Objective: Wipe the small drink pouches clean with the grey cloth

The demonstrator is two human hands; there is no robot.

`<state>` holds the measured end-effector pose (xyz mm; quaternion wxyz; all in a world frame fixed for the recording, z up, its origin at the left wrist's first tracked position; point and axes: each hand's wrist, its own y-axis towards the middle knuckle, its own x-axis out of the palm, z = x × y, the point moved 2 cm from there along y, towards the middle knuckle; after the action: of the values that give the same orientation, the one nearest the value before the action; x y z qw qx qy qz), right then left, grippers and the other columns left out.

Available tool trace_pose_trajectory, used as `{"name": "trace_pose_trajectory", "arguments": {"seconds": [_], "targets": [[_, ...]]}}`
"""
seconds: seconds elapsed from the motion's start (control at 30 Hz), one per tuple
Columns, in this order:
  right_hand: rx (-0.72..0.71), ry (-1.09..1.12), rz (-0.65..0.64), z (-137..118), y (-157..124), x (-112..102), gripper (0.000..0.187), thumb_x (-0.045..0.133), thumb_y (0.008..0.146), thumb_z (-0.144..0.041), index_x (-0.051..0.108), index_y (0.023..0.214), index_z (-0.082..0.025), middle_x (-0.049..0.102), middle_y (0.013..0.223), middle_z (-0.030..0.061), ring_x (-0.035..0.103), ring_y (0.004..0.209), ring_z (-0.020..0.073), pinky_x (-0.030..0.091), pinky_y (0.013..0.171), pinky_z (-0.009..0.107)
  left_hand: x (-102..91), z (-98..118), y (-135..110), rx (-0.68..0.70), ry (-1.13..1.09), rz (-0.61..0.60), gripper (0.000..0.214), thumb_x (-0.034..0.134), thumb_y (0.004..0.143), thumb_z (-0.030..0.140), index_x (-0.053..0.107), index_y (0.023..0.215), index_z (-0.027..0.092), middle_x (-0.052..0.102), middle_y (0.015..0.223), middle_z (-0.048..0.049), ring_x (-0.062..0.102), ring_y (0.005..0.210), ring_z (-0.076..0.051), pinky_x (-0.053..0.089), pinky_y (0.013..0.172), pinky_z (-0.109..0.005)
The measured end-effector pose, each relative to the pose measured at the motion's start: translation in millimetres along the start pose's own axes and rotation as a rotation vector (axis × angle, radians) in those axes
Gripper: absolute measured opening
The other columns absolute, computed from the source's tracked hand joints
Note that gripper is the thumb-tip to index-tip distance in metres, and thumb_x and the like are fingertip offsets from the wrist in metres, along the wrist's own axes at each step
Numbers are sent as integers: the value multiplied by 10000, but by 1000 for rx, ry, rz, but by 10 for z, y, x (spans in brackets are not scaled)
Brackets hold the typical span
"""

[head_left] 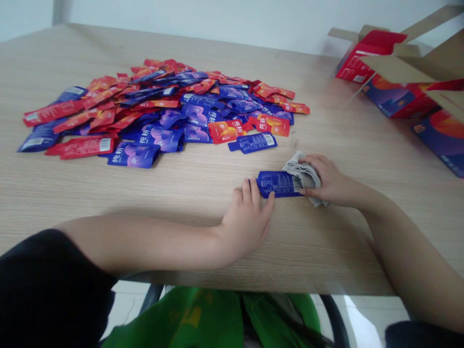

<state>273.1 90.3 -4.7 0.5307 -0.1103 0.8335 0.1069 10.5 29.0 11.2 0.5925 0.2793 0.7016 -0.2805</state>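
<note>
A blue sachet [279,183] lies back side up on the table, its printed text and barcode showing. My left hand [248,215] grips the sachet's left end, with fingers over the top edge and the thumb at the lower edge. A folded grey-white cloth [302,170] is bunched in my right hand [328,181], closed around it. The cloth rests against the right end of the sachet and covers part of it. Just beyond lies another blue sachet [253,143], beside a large pile of red and blue sachets [163,104].
Several open cardboard boxes stand at the right: a red box [373,53] at the back, and blue-and-red boxes [395,96] nearer, flaps spread out. The wooden table [145,193] meets a pale wall behind. Its front edge runs close to my lap.
</note>
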Motion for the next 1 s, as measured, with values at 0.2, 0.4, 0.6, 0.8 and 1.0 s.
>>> {"name": "trace_pose_trajectory", "arguments": {"seconds": [0.2,0.4,0.6,0.8,1.0], "targets": [[78,182,6,-58,20,-133,474,667,756,-477,624,1184,-278,611,1236,79,547,1215,341,429,1068,517,3,-4,-7,4,-10,-13,625,462,960,414,351,1510,138,421,1483,-292,415,1370,-451,441,985,-524],[175,168,197,-80,88,-24,360,653,769,-448,658,1077,-261,637,1113,87,613,1067,323,479,976,542,-18,4,-5,1,-25,-19,616,458,964,414,357,1509,146,423,1489,-277,416,1372,-440,437,989,-520],[120,-57,274,-122,141,115,336,647,779,-449,631,1061,-267,598,1105,105,555,1107,346,427,1008,579,-3,12,-2,4,-26,2,638,463,958,410,333,1514,126,405,1479,-320,413,1364,-470,428,987,-538],[179,-167,253,-172,131,186,347,612,811,-426,588,1134,-303,565,1191,103,498,1184,373,427,977,594,10,14,-8,-2,-9,1,659,478,954,400,301,1527,126,394,1483,-326,412,1367,-466,434,988,-538],[119,-75,220,-99,154,143,328,583,831,-425,586,1127,-282,590,1181,100,511,1197,348,412,1025,579,35,-5,-2,1,-3,4,611,457,968,392,343,1515,146,413,1481,-306,416,1367,-456,438,984,-543]]}}
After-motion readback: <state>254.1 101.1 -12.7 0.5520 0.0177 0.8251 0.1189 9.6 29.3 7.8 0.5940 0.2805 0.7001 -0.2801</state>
